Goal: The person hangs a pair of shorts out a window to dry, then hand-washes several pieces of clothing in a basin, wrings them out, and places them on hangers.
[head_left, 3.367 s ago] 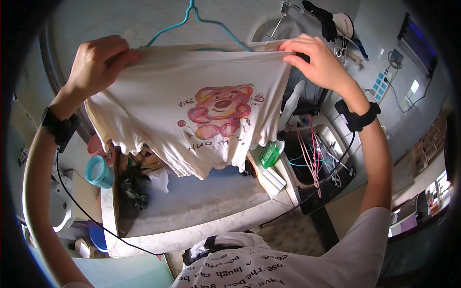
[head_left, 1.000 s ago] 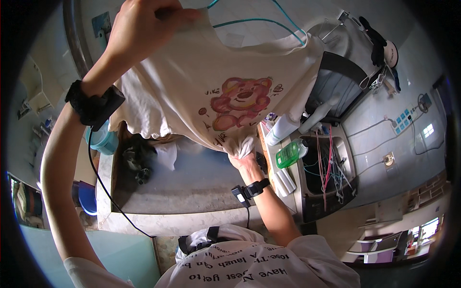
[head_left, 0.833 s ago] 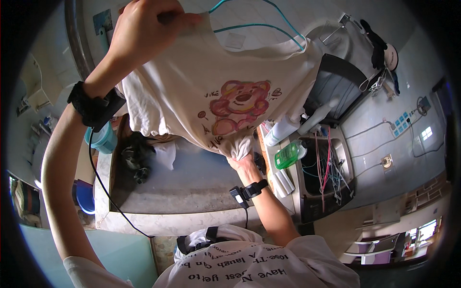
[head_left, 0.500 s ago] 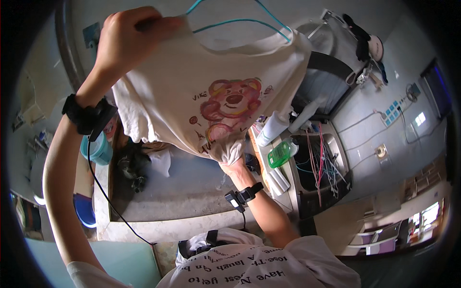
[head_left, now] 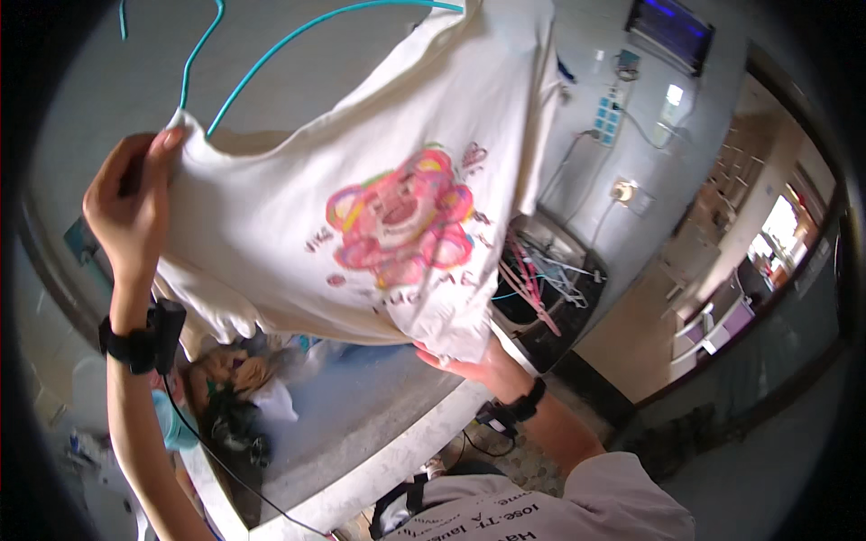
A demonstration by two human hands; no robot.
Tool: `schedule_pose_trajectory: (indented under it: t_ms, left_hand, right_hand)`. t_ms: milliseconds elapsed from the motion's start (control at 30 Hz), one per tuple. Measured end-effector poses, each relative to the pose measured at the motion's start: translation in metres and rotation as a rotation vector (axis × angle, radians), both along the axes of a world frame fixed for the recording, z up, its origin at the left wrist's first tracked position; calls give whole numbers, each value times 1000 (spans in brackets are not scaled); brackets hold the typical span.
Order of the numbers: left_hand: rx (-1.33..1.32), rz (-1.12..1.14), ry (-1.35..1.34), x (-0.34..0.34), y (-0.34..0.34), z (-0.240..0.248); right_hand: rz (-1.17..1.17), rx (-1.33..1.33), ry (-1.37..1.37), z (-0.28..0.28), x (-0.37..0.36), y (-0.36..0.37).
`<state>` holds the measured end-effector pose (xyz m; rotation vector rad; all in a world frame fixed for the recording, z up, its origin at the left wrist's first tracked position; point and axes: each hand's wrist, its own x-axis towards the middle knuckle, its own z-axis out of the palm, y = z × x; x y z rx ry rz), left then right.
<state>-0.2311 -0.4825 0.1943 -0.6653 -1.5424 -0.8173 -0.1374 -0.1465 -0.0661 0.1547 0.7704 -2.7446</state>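
Observation:
A white T-shirt (head_left: 271, 207) with a pink cartoon bear print hangs spread out before me on a teal wire hanger (head_left: 262, 68). Pinched between the fingers of my left hand (head_left: 131, 203) is the shirt's shoulder by the neckline, where the hanger comes out. Lower and to the right, my right hand (head_left: 483, 365) grips the bottom hem from below; cloth covers part of its fingers. Black straps with small devices circle both wrists.
Below the shirt lies a grey basin with a pale stone rim (head_left: 361, 469); dark and brown cloths (head_left: 234, 406) sit in it. A teal bucket (head_left: 173, 422) stands left. At right, a black tub (head_left: 550, 279) holds several hangers, beneath a wall power strip (head_left: 607, 122).
My view has turned toward the right. The left hand now sits lower at the shirt's shoulder, and the shirt is spread wider and tilted up to the right, its bunched hem smoothed out.

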Motion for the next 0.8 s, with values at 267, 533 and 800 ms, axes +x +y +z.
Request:
schedule_pose_trajectory:
  t_ms: [267, 533, 800]
  left_hand:
    - [-41, -413, -201, 44, 97, -4]
    - [-254, -809, -39, 111, 247, -29]
    - [-628, -1113, 172, 191, 405, -96]
  right_hand:
    - [-396, 799, 277, -11, 132, 80]
    - [-748, 1250, 134, -57, 267, 181]
    - [-1472, 1111, -87, 23, 463, 289]
